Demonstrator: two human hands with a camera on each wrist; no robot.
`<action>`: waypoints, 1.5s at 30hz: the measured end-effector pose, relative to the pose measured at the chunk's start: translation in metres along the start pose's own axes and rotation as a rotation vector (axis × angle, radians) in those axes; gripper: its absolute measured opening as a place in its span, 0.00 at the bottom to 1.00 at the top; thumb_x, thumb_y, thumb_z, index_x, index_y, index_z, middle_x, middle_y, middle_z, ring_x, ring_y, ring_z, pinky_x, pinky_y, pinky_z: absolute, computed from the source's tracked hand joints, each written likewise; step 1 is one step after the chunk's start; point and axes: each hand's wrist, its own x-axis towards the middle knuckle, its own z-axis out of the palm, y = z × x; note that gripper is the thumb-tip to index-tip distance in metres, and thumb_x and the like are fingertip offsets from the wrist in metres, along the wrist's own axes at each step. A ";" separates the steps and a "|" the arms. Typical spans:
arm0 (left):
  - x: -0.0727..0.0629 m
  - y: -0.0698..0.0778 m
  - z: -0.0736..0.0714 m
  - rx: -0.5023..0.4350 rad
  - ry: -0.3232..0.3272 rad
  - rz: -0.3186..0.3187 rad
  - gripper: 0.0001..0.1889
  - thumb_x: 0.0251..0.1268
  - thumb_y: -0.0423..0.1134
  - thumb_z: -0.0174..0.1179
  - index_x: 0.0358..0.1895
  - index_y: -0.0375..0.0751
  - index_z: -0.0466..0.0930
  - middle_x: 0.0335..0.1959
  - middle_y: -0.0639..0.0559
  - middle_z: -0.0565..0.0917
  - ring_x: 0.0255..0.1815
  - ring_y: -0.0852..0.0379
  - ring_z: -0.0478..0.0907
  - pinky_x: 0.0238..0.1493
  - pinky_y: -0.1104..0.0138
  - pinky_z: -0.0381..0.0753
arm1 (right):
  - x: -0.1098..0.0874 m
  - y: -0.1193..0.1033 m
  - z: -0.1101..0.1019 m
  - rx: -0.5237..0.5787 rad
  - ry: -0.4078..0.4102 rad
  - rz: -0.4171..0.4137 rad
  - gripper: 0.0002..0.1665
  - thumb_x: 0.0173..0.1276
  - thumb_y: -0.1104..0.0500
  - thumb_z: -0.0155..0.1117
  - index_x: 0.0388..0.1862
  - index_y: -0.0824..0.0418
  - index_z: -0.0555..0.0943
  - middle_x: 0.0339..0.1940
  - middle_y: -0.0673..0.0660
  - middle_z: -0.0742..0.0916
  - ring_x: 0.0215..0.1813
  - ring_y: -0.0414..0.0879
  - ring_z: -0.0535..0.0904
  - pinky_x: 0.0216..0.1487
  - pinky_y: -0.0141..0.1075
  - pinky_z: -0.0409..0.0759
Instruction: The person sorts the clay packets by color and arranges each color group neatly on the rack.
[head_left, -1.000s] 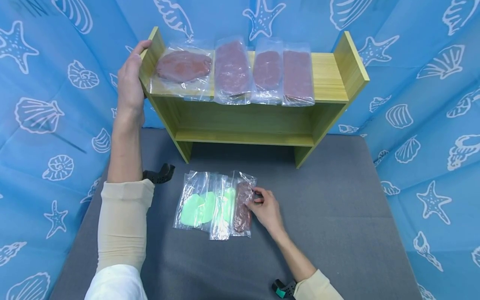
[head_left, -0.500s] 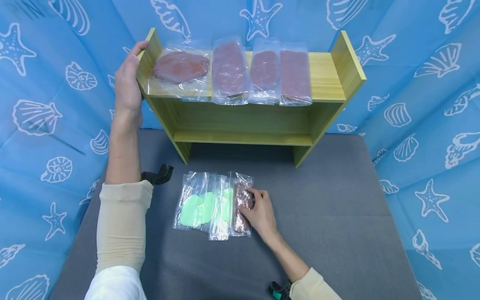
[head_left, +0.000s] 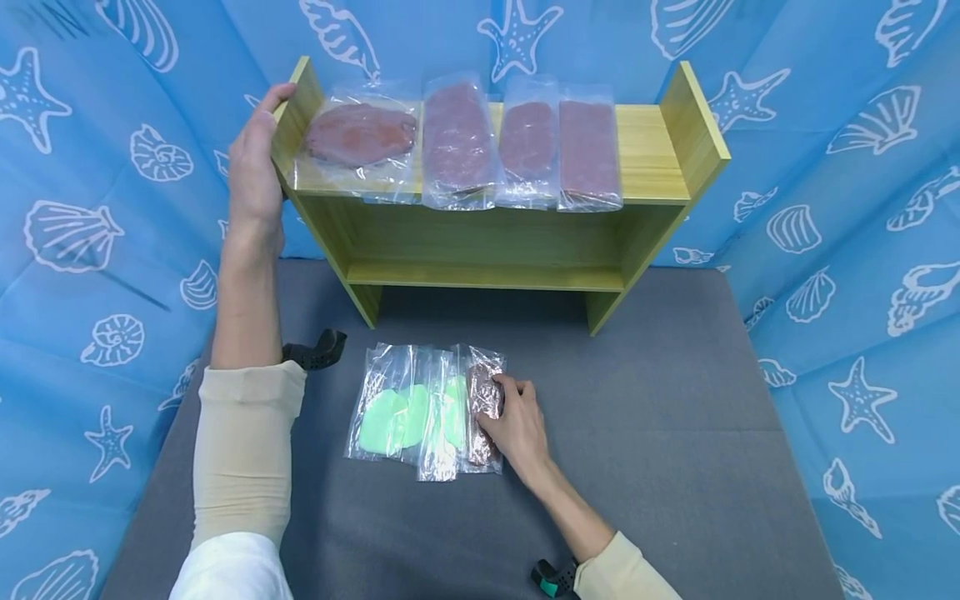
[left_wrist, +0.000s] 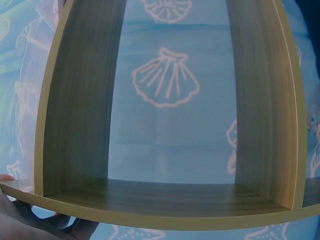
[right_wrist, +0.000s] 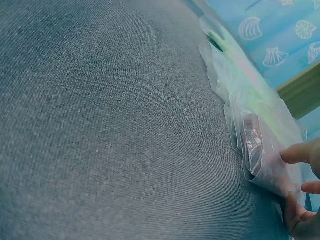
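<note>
My left hand [head_left: 255, 171] grips the upper left side panel of a wooden shelf [head_left: 483, 277]. In the left wrist view, its dark fingers [left_wrist: 55, 220] wrap under the panel's edge. On the grey table, my right hand [head_left: 519, 429] pinches the right side of a clear plastic bag [head_left: 483, 400] holding a reddish-brown slab. The right wrist view shows a fingertip [right_wrist: 292, 153] on top of this bag and other fingers at its edge. Just left of it lie overlapping clear bags with light green flat pieces [head_left: 384, 421].
Along the shelf's top lie several clear bags with reddish-brown slabs, among them an oval one [head_left: 360, 135] at left and a rectangular one [head_left: 589, 150] at right. Behind the shelf hangs a blue curtain [head_left: 802, 175] with white shell prints. Black wrist straps [head_left: 315, 350] sit on both arms.
My right hand has shifted slightly left onto the bag with the reddish-brown slab, and its fingers have closed on the bag's side. The left hand keeps its grip on the shelf.
</note>
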 end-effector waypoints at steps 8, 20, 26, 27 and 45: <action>0.001 -0.001 0.001 -0.002 -0.002 -0.002 0.23 0.78 0.47 0.36 0.68 0.60 0.74 0.61 0.49 0.71 0.54 0.55 0.68 0.56 0.63 0.64 | 0.000 -0.001 0.005 -0.022 0.000 0.012 0.41 0.50 0.56 0.79 0.65 0.52 0.76 0.47 0.63 0.80 0.44 0.58 0.79 0.43 0.49 0.79; 0.001 -0.001 0.000 -0.005 0.003 -0.012 0.23 0.78 0.47 0.37 0.67 0.60 0.75 0.63 0.50 0.71 0.56 0.56 0.68 0.58 0.64 0.64 | 0.001 0.006 0.004 0.147 -0.038 -0.036 0.43 0.48 0.60 0.80 0.66 0.51 0.75 0.49 0.62 0.85 0.44 0.56 0.83 0.42 0.49 0.81; 0.000 -0.001 0.000 -0.014 0.006 -0.008 0.23 0.78 0.46 0.37 0.67 0.60 0.75 0.61 0.50 0.71 0.55 0.56 0.68 0.57 0.64 0.64 | 0.003 0.014 -0.001 0.314 -0.068 -0.055 0.41 0.51 0.61 0.78 0.66 0.50 0.75 0.51 0.59 0.86 0.42 0.48 0.82 0.44 0.45 0.80; 0.000 -0.001 0.000 -0.014 0.005 -0.007 0.23 0.78 0.46 0.37 0.67 0.60 0.75 0.61 0.50 0.71 0.54 0.56 0.68 0.57 0.64 0.64 | 0.003 0.014 -0.002 0.359 -0.085 -0.045 0.41 0.52 0.62 0.78 0.66 0.49 0.75 0.48 0.60 0.87 0.37 0.45 0.80 0.40 0.44 0.81; 0.001 0.002 -0.002 0.031 -0.006 -0.020 0.24 0.78 0.46 0.34 0.68 0.61 0.74 0.66 0.52 0.69 0.59 0.56 0.66 0.59 0.69 0.63 | 0.012 0.006 -0.061 0.724 -0.206 -0.030 0.35 0.66 0.74 0.63 0.72 0.60 0.70 0.66 0.67 0.75 0.25 0.42 0.75 0.25 0.29 0.74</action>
